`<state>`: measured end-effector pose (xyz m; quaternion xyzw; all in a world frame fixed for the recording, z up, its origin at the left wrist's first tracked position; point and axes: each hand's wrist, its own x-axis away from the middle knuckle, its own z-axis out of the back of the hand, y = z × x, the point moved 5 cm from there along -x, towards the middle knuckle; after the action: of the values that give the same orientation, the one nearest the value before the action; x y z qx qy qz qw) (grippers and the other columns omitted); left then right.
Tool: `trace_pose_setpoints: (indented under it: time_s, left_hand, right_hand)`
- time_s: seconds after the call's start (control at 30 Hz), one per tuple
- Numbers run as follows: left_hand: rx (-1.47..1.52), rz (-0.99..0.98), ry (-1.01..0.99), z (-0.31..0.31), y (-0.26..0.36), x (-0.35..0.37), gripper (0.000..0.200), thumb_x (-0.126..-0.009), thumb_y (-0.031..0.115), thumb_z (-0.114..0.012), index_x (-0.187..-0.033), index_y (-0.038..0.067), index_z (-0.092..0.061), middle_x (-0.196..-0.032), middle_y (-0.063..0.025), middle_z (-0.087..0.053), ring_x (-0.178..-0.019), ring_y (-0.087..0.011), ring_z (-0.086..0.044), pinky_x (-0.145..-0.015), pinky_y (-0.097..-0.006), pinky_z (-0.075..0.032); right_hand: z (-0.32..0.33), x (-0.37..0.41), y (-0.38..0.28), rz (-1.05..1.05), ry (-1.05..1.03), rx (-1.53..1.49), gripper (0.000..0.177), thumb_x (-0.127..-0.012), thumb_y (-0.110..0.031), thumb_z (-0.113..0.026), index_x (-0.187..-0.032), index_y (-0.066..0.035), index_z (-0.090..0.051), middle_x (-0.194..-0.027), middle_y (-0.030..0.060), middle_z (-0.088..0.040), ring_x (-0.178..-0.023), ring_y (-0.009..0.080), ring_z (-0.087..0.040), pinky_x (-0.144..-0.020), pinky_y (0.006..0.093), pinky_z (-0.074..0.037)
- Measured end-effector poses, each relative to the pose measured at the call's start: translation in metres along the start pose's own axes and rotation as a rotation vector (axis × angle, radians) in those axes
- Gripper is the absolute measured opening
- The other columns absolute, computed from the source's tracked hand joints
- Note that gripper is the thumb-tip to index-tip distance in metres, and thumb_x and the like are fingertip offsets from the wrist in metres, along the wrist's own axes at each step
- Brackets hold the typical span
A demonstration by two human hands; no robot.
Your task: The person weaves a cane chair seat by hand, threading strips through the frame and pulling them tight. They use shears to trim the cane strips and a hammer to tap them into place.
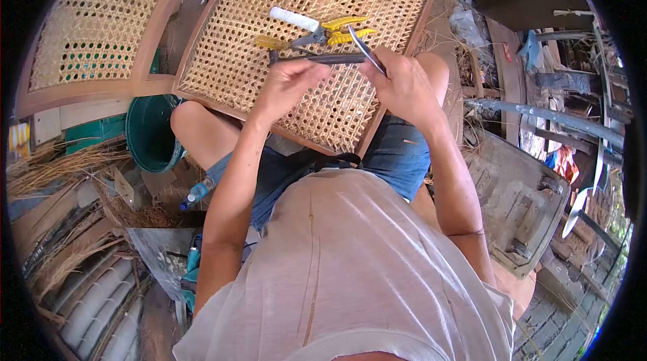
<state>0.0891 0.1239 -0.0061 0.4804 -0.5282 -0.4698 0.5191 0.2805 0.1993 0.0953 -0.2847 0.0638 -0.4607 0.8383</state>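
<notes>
A wooden-framed panel of woven cane (229, 44) lies across my lap and knees. My right hand (404, 84) is closed around a knife, its silver blade (359, 41) angled up and to the left above the weave. To its left, my left hand (286, 88) hovers over the panel with thumb and fingers drawn together; what they pinch, if anything, is too small and blurred to make out. Just beyond both hands is a dark bar-shaped tool (337, 59), partly covered by my fingers. Yellow-handled pruning shears (330, 32), a white roll (294, 18) and a yellow-handled tool (271, 43) rest on the cane.
Another framed cane panel (101, 17) stands at the upper left. Below it are a green bucket (151, 135), a plastic bottle (197, 192) and loose dry strands (74, 165). On the right are a grey plastic case lid (515, 192) and a long pipe (546, 116).
</notes>
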Motion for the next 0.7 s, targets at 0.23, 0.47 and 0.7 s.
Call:
trace_pose_setpoints:
  time_s: [0.23,0.47,0.7]
  left_hand:
    - [-0.560,0.147,0.246,0.048,-0.014,0.020,0.017,-0.091,0.020,-0.078,-0.094,0.003,-0.080,-0.076,-0.0002,-0.070,-0.066,-0.0054,-0.057,-0.060,-0.0240,-0.044]
    - [-0.709,0.236,0.342,0.055,-0.023,0.026,0.019,-0.080,0.024,-0.079,-0.085,0.005,-0.078,-0.087,-0.0155,-0.073,-0.075,-0.0305,-0.071,-0.071,-0.0400,-0.055]
    - [-0.760,0.125,0.377,0.051,-0.013,0.026,0.015,-0.082,0.021,-0.075,-0.081,0.006,-0.076,-0.089,-0.0159,-0.072,-0.084,-0.0330,-0.070,-0.078,-0.0421,-0.055]
  right_hand:
    - [-0.085,0.001,0.004,0.084,-0.101,0.246,0.023,-0.099,-0.027,-0.055,-0.108,-0.006,-0.062,-0.090,0.0192,-0.074,-0.081,0.0364,-0.074,-0.072,0.0488,-0.058]
    - [-0.101,-0.010,-0.025,0.120,-0.260,0.383,0.016,-0.089,-0.012,-0.059,-0.098,-0.006,-0.070,-0.089,0.0188,-0.075,-0.084,0.0347,-0.076,-0.072,0.0463,-0.060]
    - [-0.119,-0.021,-0.021,0.075,-0.261,0.362,0.014,-0.086,-0.017,-0.064,-0.093,-0.008,-0.072,-0.093,0.0180,-0.075,-0.091,0.0344,-0.075,-0.077,0.0462,-0.060]
